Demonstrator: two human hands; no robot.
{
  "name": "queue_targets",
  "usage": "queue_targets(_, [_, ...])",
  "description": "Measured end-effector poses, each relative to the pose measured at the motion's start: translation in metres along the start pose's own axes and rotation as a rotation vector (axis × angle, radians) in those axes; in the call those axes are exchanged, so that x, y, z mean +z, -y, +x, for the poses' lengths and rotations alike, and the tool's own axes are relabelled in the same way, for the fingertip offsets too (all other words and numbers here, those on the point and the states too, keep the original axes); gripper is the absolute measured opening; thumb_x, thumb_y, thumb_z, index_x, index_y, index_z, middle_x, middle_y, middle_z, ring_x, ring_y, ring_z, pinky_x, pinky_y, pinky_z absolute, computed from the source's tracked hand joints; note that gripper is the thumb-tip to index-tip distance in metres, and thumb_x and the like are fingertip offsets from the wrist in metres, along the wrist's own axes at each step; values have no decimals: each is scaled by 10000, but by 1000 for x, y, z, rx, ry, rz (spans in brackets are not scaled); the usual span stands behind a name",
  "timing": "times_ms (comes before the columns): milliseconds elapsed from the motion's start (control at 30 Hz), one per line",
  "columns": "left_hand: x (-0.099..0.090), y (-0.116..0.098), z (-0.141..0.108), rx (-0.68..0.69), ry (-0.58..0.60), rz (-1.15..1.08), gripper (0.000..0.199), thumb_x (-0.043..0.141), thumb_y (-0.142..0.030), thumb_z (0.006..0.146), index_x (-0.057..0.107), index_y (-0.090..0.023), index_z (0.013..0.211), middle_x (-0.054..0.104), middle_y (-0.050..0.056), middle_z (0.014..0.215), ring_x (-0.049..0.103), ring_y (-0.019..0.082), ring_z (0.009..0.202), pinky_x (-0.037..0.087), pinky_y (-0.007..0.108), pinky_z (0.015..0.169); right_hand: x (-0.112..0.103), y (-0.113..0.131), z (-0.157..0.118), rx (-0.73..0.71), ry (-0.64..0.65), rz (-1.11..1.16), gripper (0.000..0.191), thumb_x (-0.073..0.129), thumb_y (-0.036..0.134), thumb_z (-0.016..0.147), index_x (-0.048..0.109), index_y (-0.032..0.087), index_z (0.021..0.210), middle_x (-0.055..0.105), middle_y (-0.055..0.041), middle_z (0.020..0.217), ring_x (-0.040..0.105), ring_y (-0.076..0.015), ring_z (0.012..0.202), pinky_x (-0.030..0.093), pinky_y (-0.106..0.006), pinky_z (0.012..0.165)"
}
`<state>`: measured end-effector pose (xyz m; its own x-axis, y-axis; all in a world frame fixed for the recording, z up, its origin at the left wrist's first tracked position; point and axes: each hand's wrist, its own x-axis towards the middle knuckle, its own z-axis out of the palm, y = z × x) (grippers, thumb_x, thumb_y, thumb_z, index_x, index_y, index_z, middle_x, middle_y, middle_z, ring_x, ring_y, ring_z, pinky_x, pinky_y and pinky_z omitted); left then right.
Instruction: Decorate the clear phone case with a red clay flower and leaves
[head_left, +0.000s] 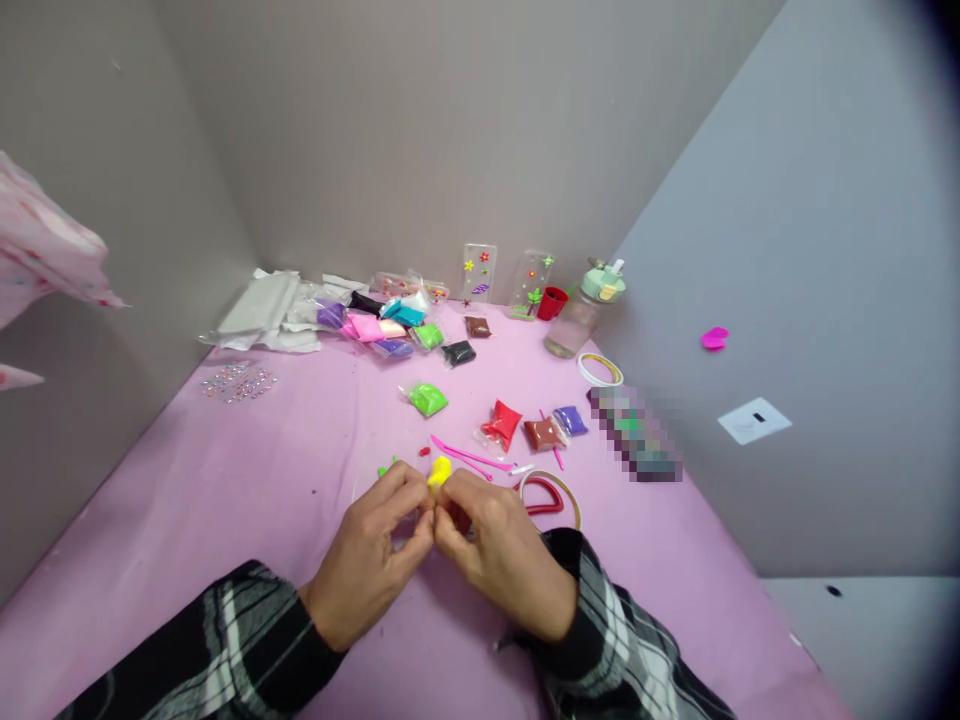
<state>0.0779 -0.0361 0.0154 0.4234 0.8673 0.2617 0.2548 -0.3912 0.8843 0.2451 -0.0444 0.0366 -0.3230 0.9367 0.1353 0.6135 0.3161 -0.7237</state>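
Both hands meet over the near middle of the pink-covered table (300,520), fingertips touching. My left hand (379,530) is closed, thumb and fingers pinched at a yellow packet (439,472). From the other side, my right hand (499,545) pinches the same packet, its fingers curled. The packet's lower part is hidden by the fingers. Just beyond lie pink modelling tools (469,455) and a small red piece (424,451). Partly behind my right hand are red-handled scissors (544,495) and a tape roll (576,505). A bit of green (386,467) shows beside my left fingers.
Red (502,425), brown (545,434), blue (571,420) and green packets (428,399) lie farther out. Toward the wall are more packets, white bags (259,310), decorated clear cases (478,272), a red cup (553,302), a bottle (576,318) and a white tape roll (600,370).
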Motion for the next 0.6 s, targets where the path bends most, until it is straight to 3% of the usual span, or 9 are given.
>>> queue_targets(267, [-8,0,-1,57,-158,38,225,447,-37,880,447,-225,755,539,-12,818,541,141,755,431,249,676,-3,8,0,70,12,393,187,515,61,770,462,189,645,463,50,638,418,-105,611,318,-229,577])
queue_targets(433, [-11,0,0,17,-196,-50,215,492,-33,833,483,-217,723,581,-10,822,583,125,754,465,212,662,-4,7,1,58,-21,466,170,543,108,863,544,184,711,537,34,687,490,-119,645,384,-235,597])
queue_targets(533, [-13,-2,2,-3,-213,-112,205,517,-55,838,496,-214,710,593,-10,821,596,120,769,486,196,674,-7,2,1,-156,-140,285,83,679,169,863,641,181,936,635,-32,926,585,-179,898,471,-300,800])
queue_targets(600, [-14,-2,3,5,-231,-123,198,528,-62,845,510,-212,718,592,-15,818,597,115,772,495,188,686,-9,-3,2,-287,-129,154,462,785,228,812,596,179,1231,599,-109,1222,538,-239,1160,443,-376,993])
